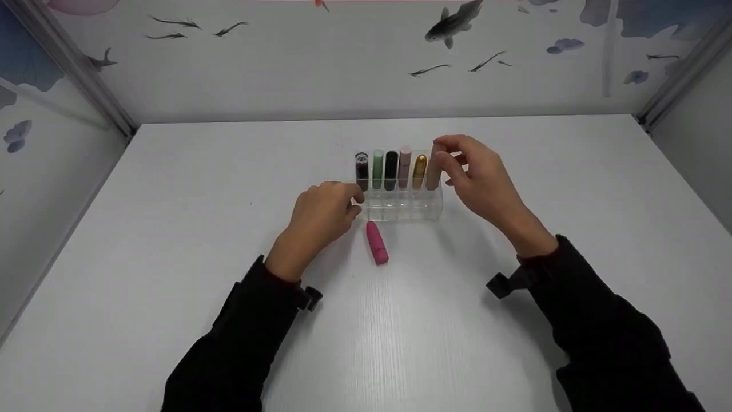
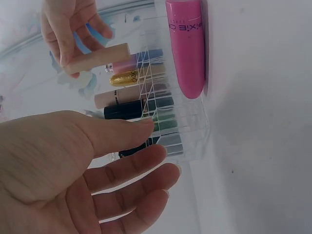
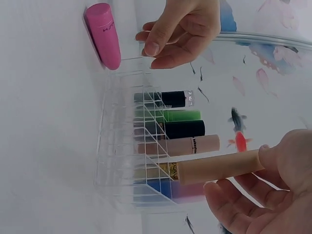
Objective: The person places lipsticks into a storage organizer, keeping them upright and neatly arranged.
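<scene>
My right hand pinches a beige lipstick tube between thumb and fingers. The tube is over the right end of a clear lipstick holder, its lower end close to the gold lipstick. At the holder's left end is my left hand, fingers loosely bent and holding nothing; whether they touch the holder I cannot tell. Upright in the back row stand a dark tube, a green one, a black one, a pale pink one and a pink-and-blue one.
A bright pink lettered tube lies on the white table in front of the holder, between the hands. Patterned panels with fish enclose the back and sides. Both wrists carry small black cameras.
</scene>
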The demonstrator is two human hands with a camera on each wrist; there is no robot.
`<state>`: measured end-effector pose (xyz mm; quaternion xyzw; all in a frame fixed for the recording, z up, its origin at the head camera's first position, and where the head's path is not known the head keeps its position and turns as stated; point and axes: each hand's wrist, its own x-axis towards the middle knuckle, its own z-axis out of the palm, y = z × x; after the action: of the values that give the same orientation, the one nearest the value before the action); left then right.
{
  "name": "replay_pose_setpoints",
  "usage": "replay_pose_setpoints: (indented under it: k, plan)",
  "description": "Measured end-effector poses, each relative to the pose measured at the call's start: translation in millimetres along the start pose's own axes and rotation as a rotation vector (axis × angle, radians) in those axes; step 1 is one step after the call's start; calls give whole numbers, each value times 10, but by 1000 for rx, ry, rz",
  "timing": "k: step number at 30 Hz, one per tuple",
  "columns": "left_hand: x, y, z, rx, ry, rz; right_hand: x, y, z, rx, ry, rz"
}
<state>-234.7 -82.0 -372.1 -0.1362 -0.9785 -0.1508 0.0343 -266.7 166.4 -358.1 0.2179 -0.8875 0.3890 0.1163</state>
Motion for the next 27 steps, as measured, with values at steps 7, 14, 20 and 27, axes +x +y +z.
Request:
replay_pose_setpoints:
  k: [7, 14, 20, 27]
  plan:
    - [8, -25, 35, -6, 7, 4, 3, 63, 23, -84, -6, 2]
    - [28, -48, 78, -22, 7, 27, 1, 97, 30, -114, -31, 11]
    - [32, -46, 81, -25, -18, 26, -1, 92, 34, -121, -57, 65]
    - [36, -48, 75, -34, -29, 19, 3, 90, 42, -147, -88, 65]
